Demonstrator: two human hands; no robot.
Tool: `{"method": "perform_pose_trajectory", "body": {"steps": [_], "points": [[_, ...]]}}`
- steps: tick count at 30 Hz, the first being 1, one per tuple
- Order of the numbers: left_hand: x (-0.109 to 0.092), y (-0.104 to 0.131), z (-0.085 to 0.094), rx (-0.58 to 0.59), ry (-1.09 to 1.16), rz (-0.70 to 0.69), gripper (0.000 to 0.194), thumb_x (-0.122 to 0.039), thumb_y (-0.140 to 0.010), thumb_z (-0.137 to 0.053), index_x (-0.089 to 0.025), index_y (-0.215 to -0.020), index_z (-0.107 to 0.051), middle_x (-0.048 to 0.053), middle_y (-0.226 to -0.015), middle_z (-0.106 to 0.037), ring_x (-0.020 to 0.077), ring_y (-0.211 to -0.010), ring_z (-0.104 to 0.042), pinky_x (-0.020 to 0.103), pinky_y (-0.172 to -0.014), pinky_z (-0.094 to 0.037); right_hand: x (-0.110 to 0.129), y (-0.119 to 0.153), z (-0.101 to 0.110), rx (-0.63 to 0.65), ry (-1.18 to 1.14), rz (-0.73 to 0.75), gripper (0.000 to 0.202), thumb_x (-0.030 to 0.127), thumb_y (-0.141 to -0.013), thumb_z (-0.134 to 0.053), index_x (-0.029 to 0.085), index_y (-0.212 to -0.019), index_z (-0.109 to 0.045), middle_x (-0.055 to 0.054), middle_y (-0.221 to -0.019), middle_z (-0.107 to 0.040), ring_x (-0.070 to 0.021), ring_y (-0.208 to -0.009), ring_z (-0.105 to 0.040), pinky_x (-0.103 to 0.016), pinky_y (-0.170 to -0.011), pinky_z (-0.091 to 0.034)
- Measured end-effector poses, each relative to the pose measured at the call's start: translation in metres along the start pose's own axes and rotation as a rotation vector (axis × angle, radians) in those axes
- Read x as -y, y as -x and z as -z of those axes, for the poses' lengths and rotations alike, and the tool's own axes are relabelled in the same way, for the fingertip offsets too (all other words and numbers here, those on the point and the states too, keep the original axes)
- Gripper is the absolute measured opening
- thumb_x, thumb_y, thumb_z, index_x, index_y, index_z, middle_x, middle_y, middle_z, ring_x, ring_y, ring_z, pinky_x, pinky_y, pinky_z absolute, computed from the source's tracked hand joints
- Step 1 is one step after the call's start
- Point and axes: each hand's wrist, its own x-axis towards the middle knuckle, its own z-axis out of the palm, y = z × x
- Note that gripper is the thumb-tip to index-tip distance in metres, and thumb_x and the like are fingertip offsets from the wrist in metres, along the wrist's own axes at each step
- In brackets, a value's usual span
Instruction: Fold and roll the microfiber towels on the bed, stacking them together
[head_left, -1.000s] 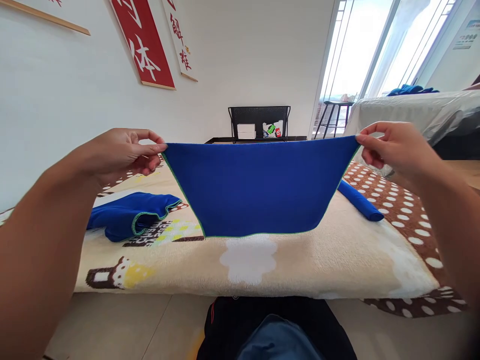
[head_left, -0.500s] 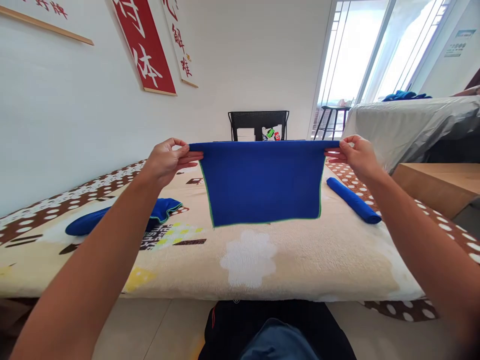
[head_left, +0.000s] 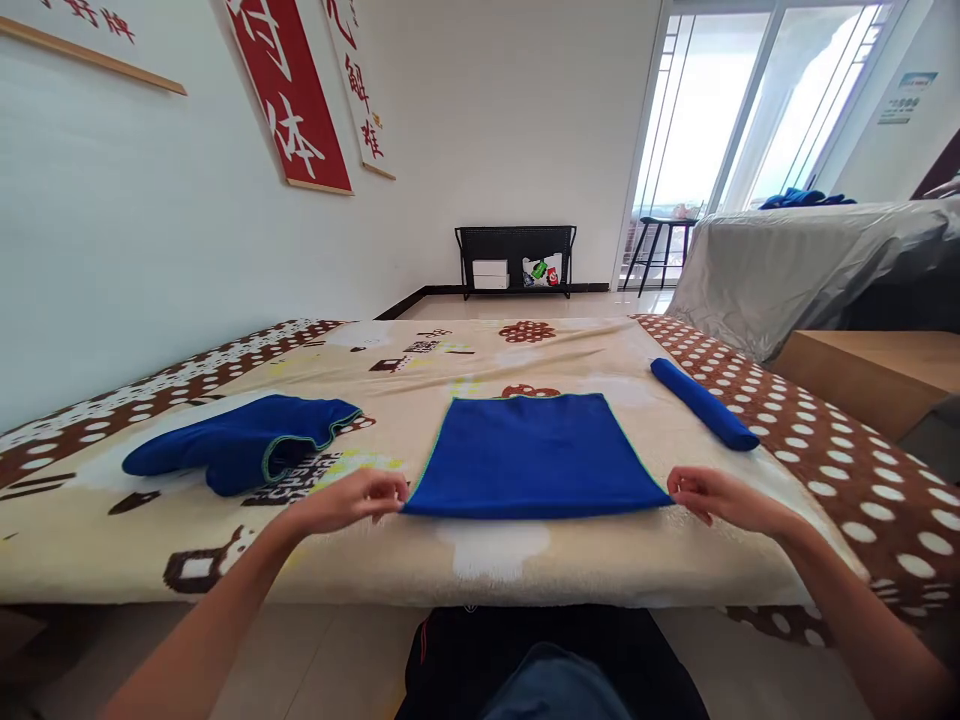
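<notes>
A blue cloth with green-stitched edges lies spread over the cream blanket, its folded edge toward me. My left hand pinches the near left corner of that cloth. At the near right corner, my right hand grips it between thumb and fingers. To the left rests a crumpled blue cloth with the same green edging, apart from my left hand. Beyond my right hand sits a rolled blue cloth, lying at a slant.
Brown polka-dot fabric borders the blanket. A cardboard box stands at the right, near a plastic-covered piece of furniture with blue cloth on top. A black rack and a stool stand at the back.
Both hands have come down and nearer to me with the blue cloth. It hung in the air before; now it lies on the blanket, its free edge pointing away.
</notes>
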Motion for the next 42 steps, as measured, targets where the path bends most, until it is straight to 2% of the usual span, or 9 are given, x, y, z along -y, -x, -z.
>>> {"method": "perform_pose_trajectory", "body": {"steps": [3, 8, 14, 19, 22, 26, 31, 36, 42], "points": [[0.004, -0.001, -0.021, 0.12, -0.004, -0.008, 0.036, -0.054, -0.088, -0.051, -0.019, -0.083, -0.059, 0.002, -0.073, -0.057, 0.015, -0.065, -0.048, 0.024, -0.06, -0.034, -0.007, 0.011, -0.013, 0.046, 0.047, -0.029, 0.042, 0.062, -0.093, -0.045, 0.021, -0.09, -0.051, 0.002, -0.067, -0.054, -0.0127, -0.062, -0.048, -0.028, -0.062, -0.04], [0.004, -0.007, -0.021, 0.222, 0.005, 0.01, 0.032, -0.05, -0.085, -0.053, -0.019, -0.085, -0.062, 0.003, -0.073, -0.057, 0.0169, -0.065, -0.049, 0.026, -0.059, -0.035, 0.006, 0.014, -0.013, 0.108, 0.142, -0.036, 0.036, 0.055, -0.095, -0.045, 0.021, -0.086, -0.052, 0.0, -0.069, -0.055, -0.0133, -0.064, -0.048, -0.028, -0.063, -0.038], [-0.002, -0.002, -0.026, 0.201, -0.082, 0.071, 0.024, -0.044, -0.082, -0.058, -0.021, -0.082, -0.065, 0.002, -0.074, -0.06, 0.0173, -0.066, -0.052, 0.025, -0.059, -0.034, 0.008, 0.012, -0.008, 0.178, 0.161, -0.056, 0.032, 0.049, -0.091, -0.053, 0.019, -0.081, -0.057, -0.001, -0.071, -0.06, -0.013, -0.065, -0.049, -0.027, -0.063, -0.039], [-0.038, -0.005, -0.018, -0.073, -0.214, 0.067, 0.046, -0.058, -0.087, -0.054, -0.018, -0.064, -0.059, 0.001, -0.062, -0.054, 0.0143, -0.057, -0.043, 0.028, -0.055, -0.029, 0.02, -0.004, -0.01, -0.02, 0.143, -0.008, 0.045, 0.058, -0.093, -0.047, 0.019, -0.089, -0.067, -0.004, -0.079, -0.067, -0.0173, -0.073, -0.059, -0.03, -0.069, -0.045], [-0.07, -0.031, -0.021, -0.35, -0.135, -0.056, 0.039, -0.053, -0.094, -0.045, -0.021, -0.086, -0.066, 0.002, -0.074, -0.063, 0.0177, -0.067, -0.054, 0.03, -0.064, -0.04, 0.04, -0.04, -0.038, -0.27, 0.086, 0.103, 0.043, 0.056, -0.095, -0.044, 0.021, -0.101, -0.067, -0.005, -0.09, -0.071, -0.0207, -0.082, -0.065, -0.034, -0.078, -0.051], [-0.103, -0.092, -0.064, -0.57, -0.029, -0.19, 0.035, -0.029, -0.093, -0.043, -0.024, -0.122, -0.061, 0.011, -0.114, -0.069, 0.0251, -0.103, -0.064, 0.041, -0.094, -0.048, 0.078, -0.105, -0.103, -0.501, 0.305, 0.242, 0.032, 0.037, -0.096, -0.042, 0.028, -0.115, -0.066, -0.007, -0.114, -0.07, -0.0262, -0.105, -0.066, -0.043, -0.092, -0.05], [-0.111, -0.15, -0.138, -0.554, -0.118, -0.161, 0.063, -0.009, -0.083, -0.038, -0.015, -0.145, -0.047, 0.016, -0.148, -0.049, 0.0242, -0.14, -0.043, 0.045, -0.115, -0.037, 0.103, -0.146, -0.17, -0.539, 0.41, 0.212, 0.053, 0.018, -0.091, -0.038, 0.021, -0.144, -0.049, -0.011, -0.15, -0.046, -0.0284, -0.141, -0.041, -0.05, -0.111, -0.035], [-0.109, -0.145, -0.166, -0.586, -0.171, -0.077, 0.056, -0.014, -0.093, -0.028, -0.014, -0.146, -0.046, 0.011, -0.152, -0.046, 0.0195, -0.144, -0.038, 0.043, -0.119, -0.031, 0.097, -0.135, -0.193, -0.553, 0.576, 0.129, 0.056, 0.017, -0.094, -0.034, 0.012, -0.149, -0.042, -0.011, -0.153, -0.041, -0.0232, -0.146, -0.032, -0.044, -0.119, -0.023], [-0.108, -0.122, -0.175, -0.662, -0.407, 0.042, 0.048, -0.03, -0.101, -0.031, -0.019, -0.144, -0.049, 0.008, -0.152, -0.045, 0.0226, -0.144, -0.038, 0.048, -0.118, -0.03, 0.097, -0.121, -0.194, -0.606, 0.704, 0.071, 0.05, 0.028, -0.1, -0.032, 0.019, -0.147, -0.046, -0.005, -0.153, -0.041, -0.0196, -0.145, -0.034, -0.042, -0.119, -0.025]]}}
